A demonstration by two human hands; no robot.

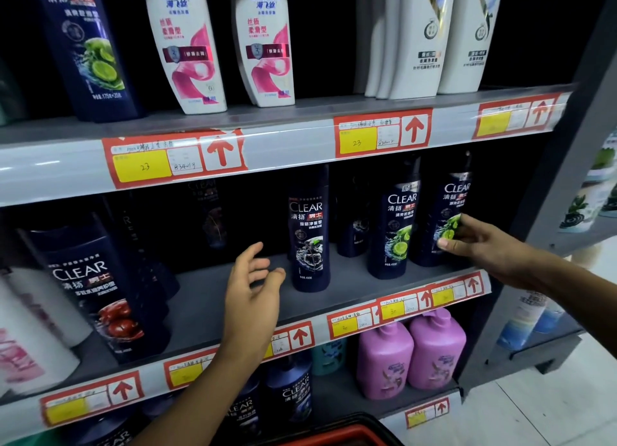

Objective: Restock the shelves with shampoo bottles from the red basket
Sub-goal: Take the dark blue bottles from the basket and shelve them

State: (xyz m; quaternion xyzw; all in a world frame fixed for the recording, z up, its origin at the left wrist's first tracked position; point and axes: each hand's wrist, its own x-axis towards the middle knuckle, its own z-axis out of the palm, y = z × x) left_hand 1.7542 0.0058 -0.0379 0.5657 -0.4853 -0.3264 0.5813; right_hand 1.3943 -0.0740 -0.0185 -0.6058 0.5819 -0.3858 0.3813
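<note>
On the middle shelf stand several dark blue Clear shampoo bottles. My right hand grips the rightmost one, a lime-label bottle, with its thumb on the bottle's front. A second lime-label bottle stands just left of it, and a bottle with a dark charcoal picture further left. My left hand hovers with relaxed fingers and holds nothing, just left of the charcoal-picture bottle. Only the rim of the red basket shows at the bottom edge.
The top shelf carries a Clear bottle, two white and pink Head & Shoulders bottles and several white bottles. A large Clear bottle with a red picture stands at the middle shelf's left. Two purple pump bottles sit below. A grey upright bounds the right.
</note>
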